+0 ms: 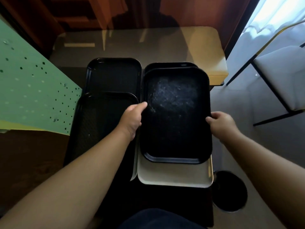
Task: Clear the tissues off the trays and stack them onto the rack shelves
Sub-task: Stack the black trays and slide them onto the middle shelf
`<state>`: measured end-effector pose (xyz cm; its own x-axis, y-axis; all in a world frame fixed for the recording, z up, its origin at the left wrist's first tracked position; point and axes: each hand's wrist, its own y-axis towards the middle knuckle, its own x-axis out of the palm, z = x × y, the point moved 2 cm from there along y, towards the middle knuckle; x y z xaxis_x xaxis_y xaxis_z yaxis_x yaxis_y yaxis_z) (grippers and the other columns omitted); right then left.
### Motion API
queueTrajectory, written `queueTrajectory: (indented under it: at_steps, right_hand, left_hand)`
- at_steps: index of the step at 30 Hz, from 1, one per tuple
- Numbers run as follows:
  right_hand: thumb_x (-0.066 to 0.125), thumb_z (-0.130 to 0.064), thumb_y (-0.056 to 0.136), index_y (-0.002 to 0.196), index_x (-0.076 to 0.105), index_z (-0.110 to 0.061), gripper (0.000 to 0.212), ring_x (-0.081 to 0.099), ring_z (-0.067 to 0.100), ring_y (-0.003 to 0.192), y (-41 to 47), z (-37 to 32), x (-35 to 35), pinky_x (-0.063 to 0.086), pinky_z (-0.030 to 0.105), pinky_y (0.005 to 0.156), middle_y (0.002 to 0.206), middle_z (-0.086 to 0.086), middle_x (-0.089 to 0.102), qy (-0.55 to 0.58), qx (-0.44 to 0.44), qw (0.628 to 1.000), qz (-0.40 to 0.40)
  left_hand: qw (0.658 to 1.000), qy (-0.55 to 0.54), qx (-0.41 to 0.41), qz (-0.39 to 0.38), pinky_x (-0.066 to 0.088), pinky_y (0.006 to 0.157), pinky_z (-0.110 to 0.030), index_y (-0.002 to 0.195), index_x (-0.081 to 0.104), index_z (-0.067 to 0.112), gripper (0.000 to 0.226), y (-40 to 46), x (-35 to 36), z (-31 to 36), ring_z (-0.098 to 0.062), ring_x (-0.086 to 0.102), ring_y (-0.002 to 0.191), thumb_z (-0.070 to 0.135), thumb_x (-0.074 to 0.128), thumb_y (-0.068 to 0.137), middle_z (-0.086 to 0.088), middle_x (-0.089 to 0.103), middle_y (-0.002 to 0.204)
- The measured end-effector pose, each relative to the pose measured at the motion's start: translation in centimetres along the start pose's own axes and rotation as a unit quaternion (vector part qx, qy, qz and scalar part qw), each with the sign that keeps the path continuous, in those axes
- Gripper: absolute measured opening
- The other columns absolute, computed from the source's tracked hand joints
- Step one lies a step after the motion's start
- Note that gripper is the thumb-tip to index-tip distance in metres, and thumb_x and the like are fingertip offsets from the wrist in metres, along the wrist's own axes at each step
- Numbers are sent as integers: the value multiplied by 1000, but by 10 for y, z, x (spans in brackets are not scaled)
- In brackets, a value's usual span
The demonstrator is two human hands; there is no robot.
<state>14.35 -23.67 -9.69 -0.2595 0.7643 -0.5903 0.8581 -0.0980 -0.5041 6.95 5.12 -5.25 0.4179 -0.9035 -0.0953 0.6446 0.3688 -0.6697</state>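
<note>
A black tray (175, 116) is held at both long edges, over a beige tray (175, 174) and another black tray (170, 64) whose far rim shows behind it. My left hand (132, 118) grips its left rim with the thumb on top. My right hand (221, 123) grips its right rim. Two more black trays lie to the left: one far (113, 75) and one near (99, 123), overlapping. No tissue shows on any tray. The rack under the trays is dark and hard to make out.
A green perforated panel (33, 90) slants along the left. A glossy table (140, 43) with a yellow corner stands beyond the trays. A white-cushioned chair with a black frame (280, 76) is at right. A round black bin (231, 190) sits on the floor at lower right.
</note>
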Motion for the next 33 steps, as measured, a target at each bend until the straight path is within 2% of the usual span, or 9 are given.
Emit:
queueTrajectory:
  at_steps: [4,8,11,16,20,22,24,27,33]
  right_hand:
    - [60,-15,97,130,66,-18,33,70,22,96,26,-26,-1,60,45,89,114,4,72,-2,18,1000,-19]
    - [58,-8,95,149,50,-27,58,68,23,100,34,-32,13,62,39,79,128,1,64,-4,37,998,-40]
    - [57,-11,95,152,42,-30,62,66,29,106,32,-31,21,61,42,80,131,6,61,-18,35,999,-26]
    - [64,-26,97,144,50,-15,51,63,32,116,32,-36,20,56,48,97,133,11,61,-23,72,997,-14]
    - [57,-35,101,117,65,-12,30,68,28,100,21,-38,18,56,43,87,109,8,70,74,107,991,-15]
    - [53,-39,102,106,63,-19,22,67,26,95,12,-40,17,54,42,85,99,3,67,129,108,986,-15]
    - [49,-42,104,113,61,-20,27,66,26,99,2,-38,17,54,44,93,102,2,66,151,102,983,-30]
    - [48,-43,104,123,59,-19,33,66,30,106,-13,-29,16,53,53,99,115,8,67,171,94,980,-35]
    - [52,-40,103,123,61,-17,32,71,30,98,-48,-12,16,58,52,91,112,11,71,189,82,978,-10]
  left_hand:
    - [999,-9,12,-39,47,65,-19,99,60,23,15,16,9,21,-1,56,80,37,54,101,12,59,87]
    - [991,113,56,-37,48,98,-29,135,59,15,58,30,13,18,-14,60,117,46,67,86,3,65,124]
    - [986,144,65,-44,43,104,-28,144,52,15,61,31,15,10,-16,56,126,38,67,91,-1,59,140]
    - [987,143,66,-43,41,108,-29,145,51,14,58,33,9,4,-18,51,134,31,68,92,-6,52,148]
    - [979,183,91,22,47,91,-26,129,61,18,39,27,-8,3,-15,62,113,23,66,91,3,65,121]
    - [960,258,87,70,49,77,-27,117,62,19,27,19,-17,-2,-15,64,96,21,63,90,1,66,108]
    - [929,353,63,89,46,64,-27,110,60,17,23,10,-24,-16,-16,62,85,20,64,88,-2,66,104]
    - [886,456,15,84,49,69,-31,114,57,15,30,-8,-32,-49,-21,61,91,22,66,87,-5,60,113]
    - [817,576,-5,9,56,74,-37,111,53,21,23,-41,-47,-97,-19,60,86,36,58,94,-3,55,113]
